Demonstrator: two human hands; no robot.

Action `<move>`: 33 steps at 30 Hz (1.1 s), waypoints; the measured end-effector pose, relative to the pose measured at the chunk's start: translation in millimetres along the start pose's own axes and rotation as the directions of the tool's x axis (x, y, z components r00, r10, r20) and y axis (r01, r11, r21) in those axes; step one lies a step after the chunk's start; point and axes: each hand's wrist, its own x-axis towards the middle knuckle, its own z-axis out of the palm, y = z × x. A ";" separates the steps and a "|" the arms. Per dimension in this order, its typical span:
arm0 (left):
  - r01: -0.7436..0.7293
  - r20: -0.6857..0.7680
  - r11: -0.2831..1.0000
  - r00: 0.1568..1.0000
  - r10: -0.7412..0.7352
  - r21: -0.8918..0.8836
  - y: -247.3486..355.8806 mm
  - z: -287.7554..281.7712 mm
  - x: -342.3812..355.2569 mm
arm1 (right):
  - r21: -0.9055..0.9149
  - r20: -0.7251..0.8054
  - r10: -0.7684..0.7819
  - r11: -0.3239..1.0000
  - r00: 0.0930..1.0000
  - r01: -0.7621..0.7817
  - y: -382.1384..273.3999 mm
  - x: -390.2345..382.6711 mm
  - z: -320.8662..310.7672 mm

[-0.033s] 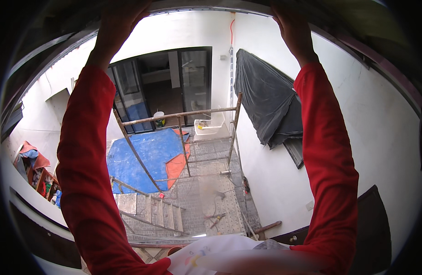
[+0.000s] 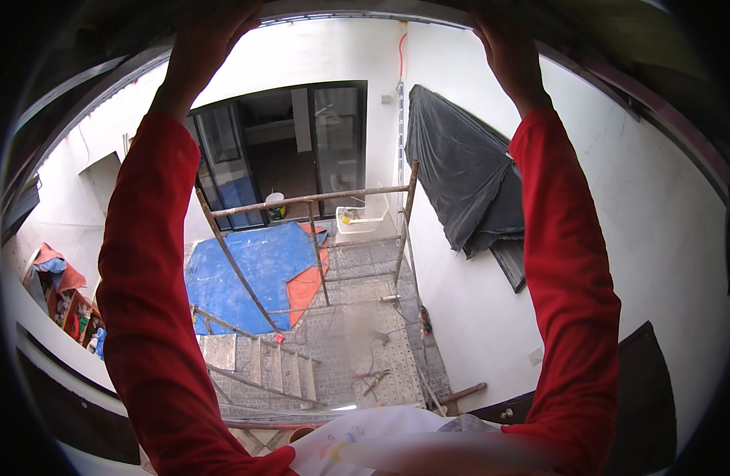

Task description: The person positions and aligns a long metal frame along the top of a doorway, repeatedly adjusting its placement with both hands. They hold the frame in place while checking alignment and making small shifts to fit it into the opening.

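Left hand: the left hand (image 2: 210,36) is raised to the top of the view, fingers spread flat against the dark overhead edge (image 2: 357,9); it presses there and grips nothing that can be seen
Right hand: the right hand (image 2: 509,47) is also up, palm against the same dark edge, fingers stretched upward; whether they curl over the edge cannot be told
Overhead edge: a dark curved band along the top rim, touching both hands, running between them
Sleeves: red sleeves (image 2: 147,301) rise from the lower corners, framing the yard below
Scaffold: a rusty pipe scaffold (image 2: 309,200) stands far beneath the hands, between the two arms, against the white wall (image 2: 618,238)
Tarp: a blue tarp (image 2: 246,274) with an orange patch lies on the paved floor under the scaffold
Black sheet: a black sheet (image 2: 464,178) hangs on the white wall, just left of the right forearm
Steps: concrete steps (image 2: 262,369) sit below the tarp, near the left elbow
Doorway: dark glass doors (image 2: 293,147) open behind the scaffold
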 end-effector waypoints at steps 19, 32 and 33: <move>0.055 -0.020 0.998 0.998 -0.055 0.012 -15.3 49.0 -8.0 | 0.079 -0.008 0.091 0.993 0.996 -0.090 20.6 2.0 36.6; 0.162 0.071 0.985 0.985 -0.158 -0.054 14.1 36.1 28.6 | 0.054 -0.031 0.025 0.998 0.999 -0.023 21.6 1.1 42.9; 0.157 0.040 0.986 0.987 -0.155 -0.051 16.1 36.4 28.9 | 0.039 -0.057 0.025 0.999 0.998 -0.022 20.9 -1.1 45.6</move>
